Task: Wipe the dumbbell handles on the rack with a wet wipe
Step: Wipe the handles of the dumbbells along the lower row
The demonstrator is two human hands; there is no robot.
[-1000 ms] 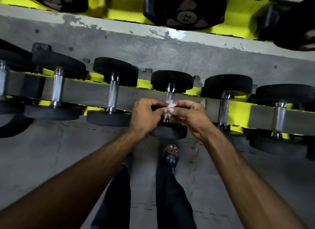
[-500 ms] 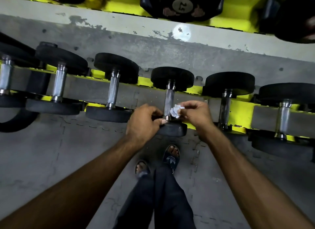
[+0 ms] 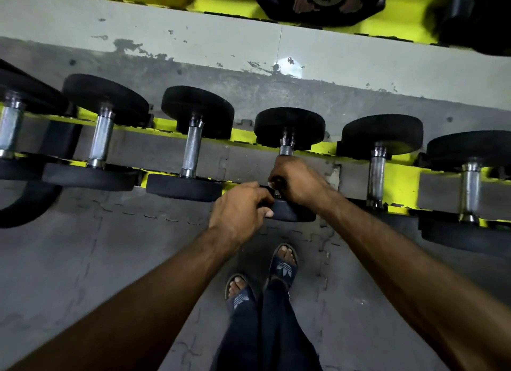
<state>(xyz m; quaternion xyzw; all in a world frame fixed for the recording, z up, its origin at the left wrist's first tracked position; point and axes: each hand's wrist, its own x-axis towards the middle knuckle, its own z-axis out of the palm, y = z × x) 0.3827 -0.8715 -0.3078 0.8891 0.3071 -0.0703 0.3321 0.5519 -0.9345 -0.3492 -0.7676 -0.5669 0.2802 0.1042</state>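
1. Clenching the right hand [image 3: 300,181] round the knurled steel handle [image 3: 286,150] of a black rubber-headed dumbbell [image 3: 289,127] midway along the rack's front edge, likely to rub along its length.
2. No sign of the wet wipe; presumably buried inside that fist against the metal, but impossible to tell.
3. Pinching the rim of the near head [image 3: 293,213] with the left hand [image 3: 239,211], probably to stop any rolling.
4. Lying across a yellow-and-grey steel rack [image 3: 398,177] beside matching dumbbells, handles bridging the rails for easy reach from above.
5. Standing on grey interlocking rubber floor mats [image 3: 110,260]; beyond the rack, a scuffed, paint-chipped grey band; dim light.
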